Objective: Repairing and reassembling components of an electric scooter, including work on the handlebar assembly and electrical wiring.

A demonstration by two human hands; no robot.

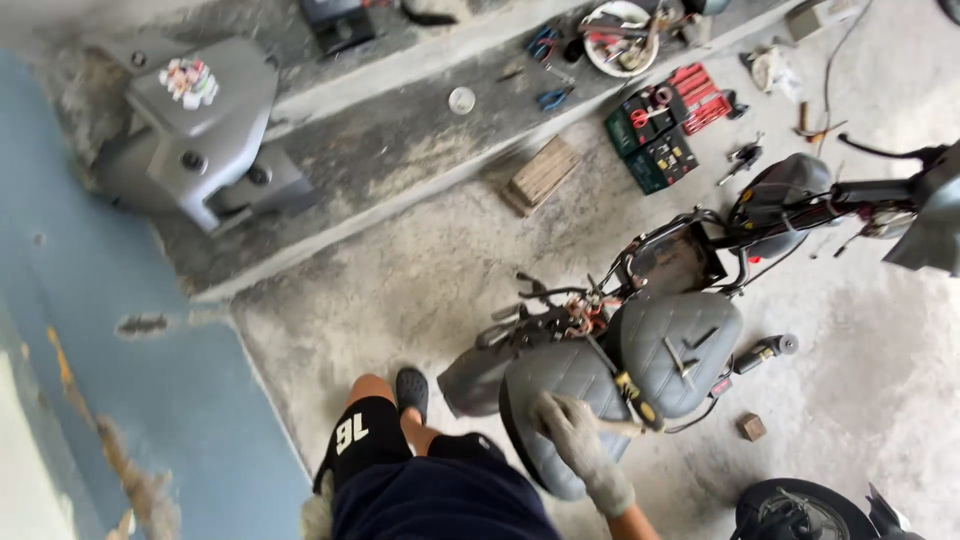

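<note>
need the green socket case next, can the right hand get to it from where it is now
Probably not without stepping over. The right hand is on the rear seat, in a glove, and the scooter lies between it and the green case, which sits far off on the floor by the step.

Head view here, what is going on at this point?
A person stands over a partly stripped scooter on a concrete floor. The gloved right hand rests on the grey rear seat, close to a yellow-handled tool that lies across the two seats; whether it grips the tool is unclear. The left hand is out of sight. A removed grey body panel sits on the raised ledge, and an open socket set lies on the floor beyond.
</note>
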